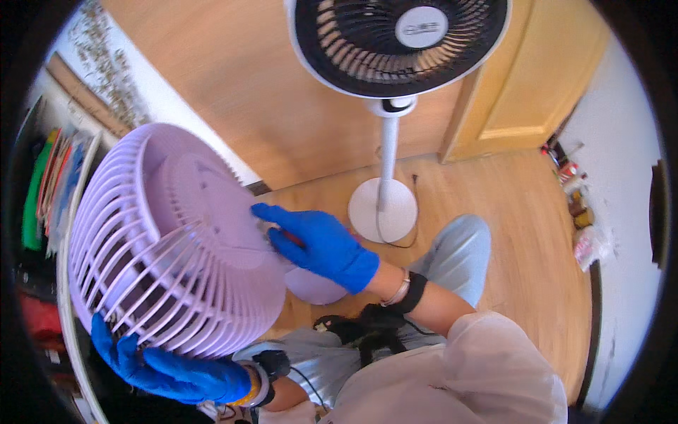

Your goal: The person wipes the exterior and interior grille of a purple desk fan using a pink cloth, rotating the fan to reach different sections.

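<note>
A large purple electric fan head (175, 249) with a ribbed plastic grille fills the left side, its smoother back face turned up to the right. My left hand (169, 371), in a blue glove, lies against the lower left of its grille with the fingers spread. At the fan's right edge is my right hand (318, 246), also in a blue glove, forefinger extended by the housing. Something dark red shows between its fingers, partly hidden. Below that hand a purple rounded part (315, 286) is partly visible.
A white pedestal fan (388, 153) stands upright ahead, its cord on the wooden floor. Shelves (66, 297) with folders and bags are at the far left. A wooden door (524, 79) is at upper right; small items and a plastic bag (589, 246) lie along the right wall.
</note>
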Action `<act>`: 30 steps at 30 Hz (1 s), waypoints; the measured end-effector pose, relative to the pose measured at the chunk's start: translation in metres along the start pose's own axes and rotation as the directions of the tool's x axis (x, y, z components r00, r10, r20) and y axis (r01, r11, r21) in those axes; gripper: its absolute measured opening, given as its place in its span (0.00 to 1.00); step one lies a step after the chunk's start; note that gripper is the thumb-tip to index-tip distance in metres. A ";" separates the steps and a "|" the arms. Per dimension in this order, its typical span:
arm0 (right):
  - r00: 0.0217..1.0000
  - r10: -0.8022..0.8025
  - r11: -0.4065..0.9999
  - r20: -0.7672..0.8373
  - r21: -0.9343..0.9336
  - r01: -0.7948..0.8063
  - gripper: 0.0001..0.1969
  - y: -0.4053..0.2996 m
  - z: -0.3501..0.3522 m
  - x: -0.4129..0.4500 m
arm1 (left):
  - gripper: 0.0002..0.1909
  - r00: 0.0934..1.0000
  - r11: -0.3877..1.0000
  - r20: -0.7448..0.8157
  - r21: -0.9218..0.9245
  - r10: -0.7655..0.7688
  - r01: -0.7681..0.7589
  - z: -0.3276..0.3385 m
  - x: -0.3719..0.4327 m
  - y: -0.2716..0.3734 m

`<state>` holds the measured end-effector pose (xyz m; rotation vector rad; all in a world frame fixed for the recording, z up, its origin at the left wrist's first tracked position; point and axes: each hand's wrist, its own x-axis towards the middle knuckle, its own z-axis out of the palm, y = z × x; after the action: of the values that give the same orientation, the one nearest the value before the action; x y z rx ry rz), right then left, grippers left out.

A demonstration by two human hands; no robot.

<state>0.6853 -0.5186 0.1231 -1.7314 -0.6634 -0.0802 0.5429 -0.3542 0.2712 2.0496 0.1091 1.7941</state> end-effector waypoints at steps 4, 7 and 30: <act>0.993 -0.114 0.991 -0.002 -0.074 0.113 0.28 0.008 -0.029 -0.002 | 0.27 0.997 0.994 0.008 0.083 -0.074 0.073 0.000 -0.010 0.018; 0.991 -0.130 0.977 0.028 -0.167 0.133 0.30 0.006 -0.033 -0.006 | 0.28 0.998 0.988 -0.035 0.142 -0.052 0.057 -0.002 -0.020 0.035; 0.996 0.048 0.968 -0.074 0.249 -0.029 0.08 -0.070 -0.059 -0.033 | 0.18 0.991 0.990 -0.004 -0.039 0.133 -0.133 -0.008 0.001 -0.007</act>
<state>0.6422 -0.5766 0.1878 -1.4913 -0.5561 -0.0369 0.5370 -0.3454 0.2702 2.0715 -0.0643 1.8607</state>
